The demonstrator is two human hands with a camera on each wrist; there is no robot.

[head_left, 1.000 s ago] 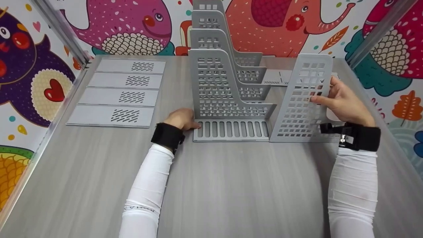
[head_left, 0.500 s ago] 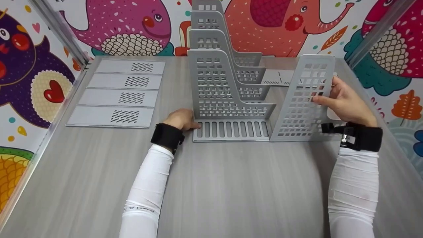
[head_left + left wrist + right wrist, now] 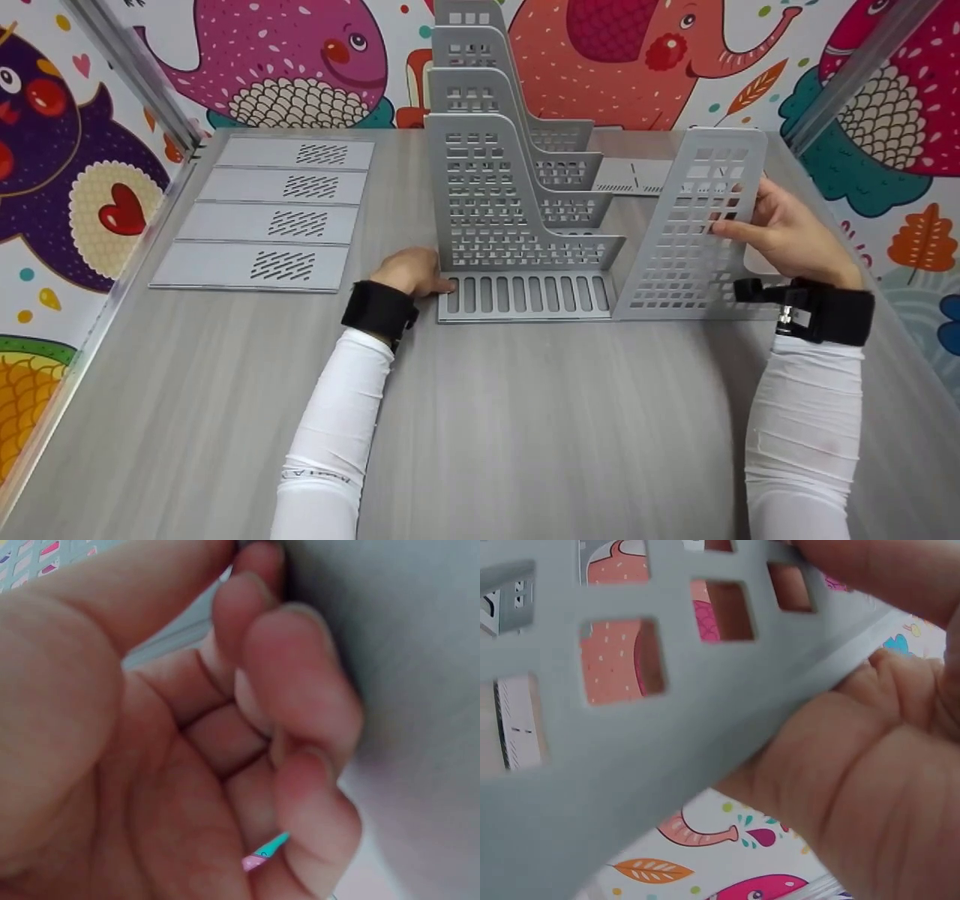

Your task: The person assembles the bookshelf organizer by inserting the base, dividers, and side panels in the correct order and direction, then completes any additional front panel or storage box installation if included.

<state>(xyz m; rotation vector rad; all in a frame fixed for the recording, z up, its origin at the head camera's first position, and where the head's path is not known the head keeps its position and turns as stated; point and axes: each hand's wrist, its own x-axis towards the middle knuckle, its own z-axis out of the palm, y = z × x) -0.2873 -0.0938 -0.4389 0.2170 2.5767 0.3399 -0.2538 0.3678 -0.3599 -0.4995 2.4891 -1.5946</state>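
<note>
Perforated Panel Standing at the Slotted Base's Right Corner, Pinched by the Right Hand

A light-grey, stiff-looking panel with a grid of square holes (image 3: 721, 259) is standing on the near right side of the scene, its long axis running upright and its top leaning a little to the right. Its lower left corner is meeting the near right corner of the slotted grey base (image 3: 525, 316); whether the two are joined, the view is not showing. The panel is lying to the left of the right hand (image 3: 799, 232), which is by far the nearer one and is pinching its right edge, thumb on the near face and fingers reaching behind. The panel is narrowing towards a rounded top, and its smooth, matt face is letting the wall show through the holes.

Farther left, the left hand (image 3: 409, 271) is curling its fingers beside the base's left edge, its thumb lying over the near left corner, so it seems to be grasping the base. Stepped grey dividers with curved fronts (image 3: 534, 214) are rising behind the base's slots. A pale flat plate (image 3: 622, 171) is lying beyond the panel, while four flat grey slotted panels (image 3: 255, 219) are lying in a column at the far left.
</note>
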